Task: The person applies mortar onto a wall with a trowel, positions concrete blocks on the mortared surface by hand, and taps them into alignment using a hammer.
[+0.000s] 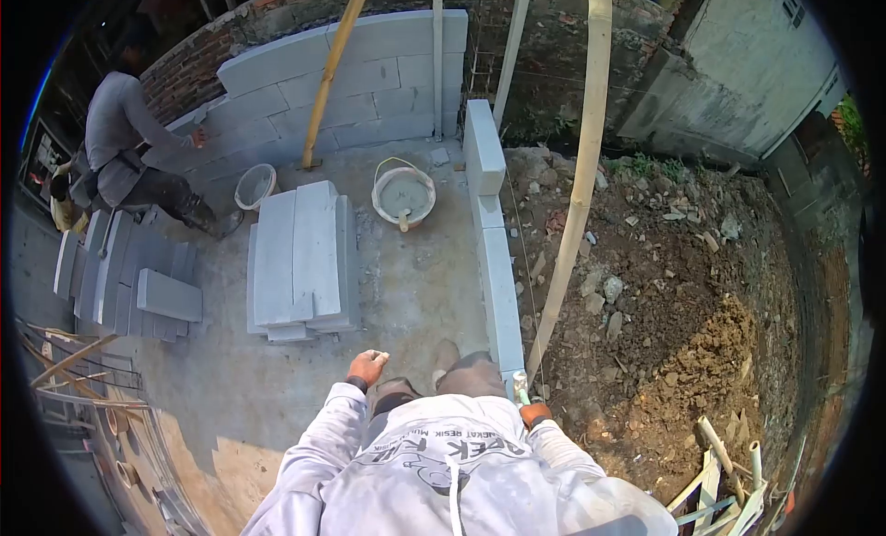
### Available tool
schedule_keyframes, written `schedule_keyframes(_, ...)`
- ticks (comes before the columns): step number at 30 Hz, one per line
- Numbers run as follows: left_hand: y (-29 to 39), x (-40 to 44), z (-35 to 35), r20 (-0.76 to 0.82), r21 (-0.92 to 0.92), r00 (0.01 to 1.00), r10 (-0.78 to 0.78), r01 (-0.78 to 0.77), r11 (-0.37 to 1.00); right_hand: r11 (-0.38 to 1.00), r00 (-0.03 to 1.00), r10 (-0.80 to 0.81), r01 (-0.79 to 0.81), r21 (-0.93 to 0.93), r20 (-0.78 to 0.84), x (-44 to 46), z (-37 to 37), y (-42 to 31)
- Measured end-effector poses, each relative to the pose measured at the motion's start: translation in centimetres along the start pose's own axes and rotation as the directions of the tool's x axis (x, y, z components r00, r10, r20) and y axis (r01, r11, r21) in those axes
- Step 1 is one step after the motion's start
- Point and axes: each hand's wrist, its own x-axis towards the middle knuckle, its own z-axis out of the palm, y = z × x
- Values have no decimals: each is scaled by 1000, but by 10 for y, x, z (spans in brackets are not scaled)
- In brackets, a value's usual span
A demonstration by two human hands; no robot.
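Pale block row (pixel 499 277) lies beside the dirt (pixel 664 324), its long axis pointing from the wearer toward the far wall (pixel 552 79); a taut string (pixel 523 250) runs alongside, likely to keep it straight. The right hand (pixel 535 413) closes around a tool (pixel 521 388) at the near end, seemingly for control; whether the raised left hand's (pixel 367 366) fingers pinch anything is impossible to tell.

Bucket (pixel 403 200) right of block stack (pixel 297 257), both on floor (pixel 397 301).
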Motion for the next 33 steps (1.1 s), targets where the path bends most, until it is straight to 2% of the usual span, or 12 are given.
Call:
schedule_keyframes(3,43,53,-30,-62,-51,998,7,-11,999,972,998,66,-65,225,1,31,-88,-102)
schedule_keyframes(6,62,131,-36,73,-526,985,-154,169,833,813,994,-99,103,573,-39,56,-160,-195)
schedule_keyframes(8,136,159,-52,20,-399,982,-186,179,900,708,970,-230,220,671,-76,46,-213,-259)
schedule_keyframes(13,112,407,16,29,-123,1000,-7,10,992,860,916,-206,338,382,-345,132,-218,-357)
schedule_keyframes(16,251,475,-3,156,-226,987,39,-3,974,857,976,-109,190,479,-191,161,-229,-419)
schedule_keyframes(18,295,555,5,174,-33,981,87,-83,996,837,955,-152,261,481,-253,206,-216,-438)
schedule_keyframes(20,352,628,8,120,74,962,245,-255,964,815,985,-87,158,558,-152,236,-228,-478)
schedule_keyframes(21,376,665,16,10,42,956,294,-294,955,757,950,-127,278,591,-285,252,-235,-502)
schedule_keyframes(23,431,771,37,186,98,945,270,-291,952,741,956,-105,258,620,-272,302,-273,-559)
schedule_keyframes(24,480,769,29,270,113,961,65,-98,989,726,955,-111,266,634,-275,320,-290,-582)
schedule_keyframes(26,502,793,53,23,-37,949,314,-313,949,586,937,-162,343,734,-308,363,-309,-616)
schedule_keyframes(33,507,799,104,41,-391,969,242,-207,897,502,942,-132,332,798,-309,463,-377,-692)
